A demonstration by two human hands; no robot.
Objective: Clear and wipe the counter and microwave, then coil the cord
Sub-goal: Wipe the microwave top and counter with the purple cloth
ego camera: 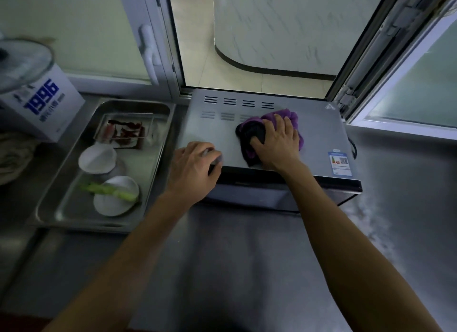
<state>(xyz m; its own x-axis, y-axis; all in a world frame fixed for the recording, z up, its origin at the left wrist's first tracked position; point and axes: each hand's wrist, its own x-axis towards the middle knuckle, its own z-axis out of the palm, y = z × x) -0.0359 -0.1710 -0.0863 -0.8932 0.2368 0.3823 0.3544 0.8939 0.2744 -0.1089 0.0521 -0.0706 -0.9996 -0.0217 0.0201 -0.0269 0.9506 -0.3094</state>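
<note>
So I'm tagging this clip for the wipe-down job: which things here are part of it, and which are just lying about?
Part of the job:
- microwave
- purple cloth, under the right hand
- left hand, on the microwave's front edge
- steel counter

Lying about:
- steel tray of dishes
- white box
- glass lid

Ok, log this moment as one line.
step: wiping microwave top | right hand: presses purple cloth | left hand: rests on front left corner | cord: uncoiled
</note>
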